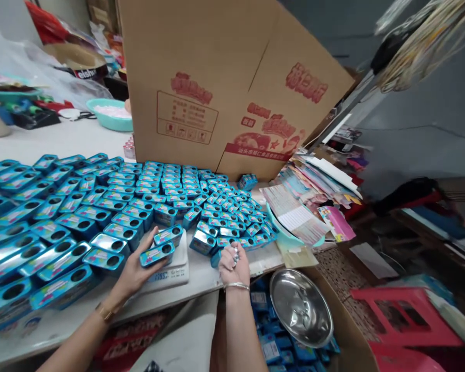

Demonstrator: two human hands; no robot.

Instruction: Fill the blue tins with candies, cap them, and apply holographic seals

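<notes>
My left hand (137,268) grips a blue tin box (157,253) with a round hole in its top, just above a small white digital scale (169,271). A second blue tin (168,235) rests on the scale behind it. My right hand (233,264) is closed in a fist at the table's front edge, with small silvery pieces showing between the fingers. Rows of several like blue tins (101,206) cover the white table (62,142) on the left and middle.
A large brown cardboard sheet (225,88) stands upright behind the tins. A teal tray with paper cards (294,217) lies to the right. Below the table, a cardboard box holds a steel bowl (300,307) and blue packs. A red stool (406,315) stands at lower right.
</notes>
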